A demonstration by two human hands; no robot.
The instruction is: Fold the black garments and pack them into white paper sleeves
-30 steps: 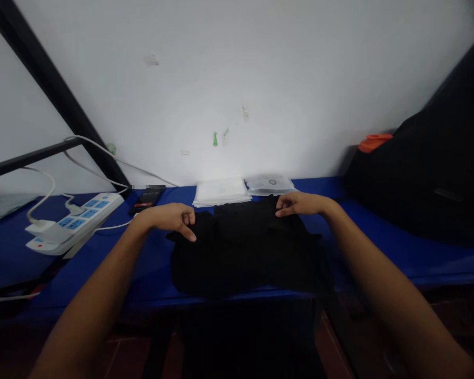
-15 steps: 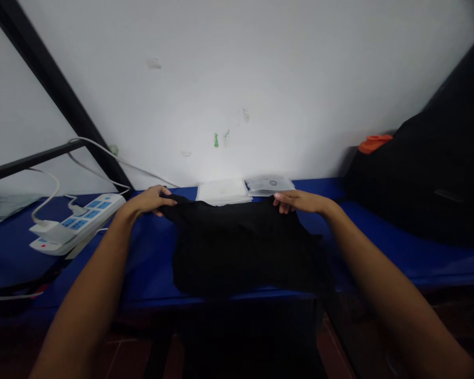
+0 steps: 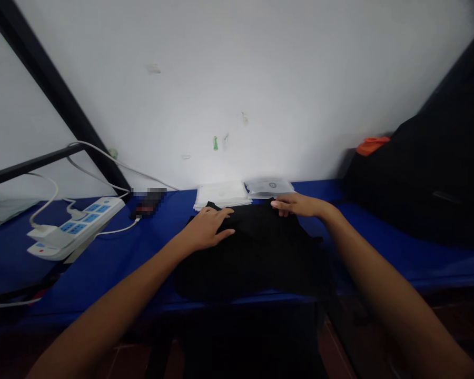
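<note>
A black cloth (image 3: 253,252), probably a garment, lies spread over the front of the blue table, its near edge reaching the table's edge. My left hand (image 3: 210,227) rests on its upper left part, fingers stretched out and thumb apart, gripping nothing. At the cloth's upper right corner, my right hand (image 3: 290,204) is closed, thumb and fingers pinching the fabric. Just beyond the far edge of the cloth lie a stack of white plastic packets (image 3: 221,195) and a clear plastic bag (image 3: 269,186) with a round dark mark.
A white power strip (image 3: 79,226) with plugs and cables sits at the left, near a phone-like dark device (image 3: 148,202) on a white cable. A large black bag (image 3: 418,184) with an orange item (image 3: 372,146) on it fills the right. Behind stands a white wall (image 3: 284,79).
My left hand has let go of the cloth's upper left corner and moved right onto the cloth; that corner now lies folded inward. The dark device is uncovered. My right hand stays nearly in place.
</note>
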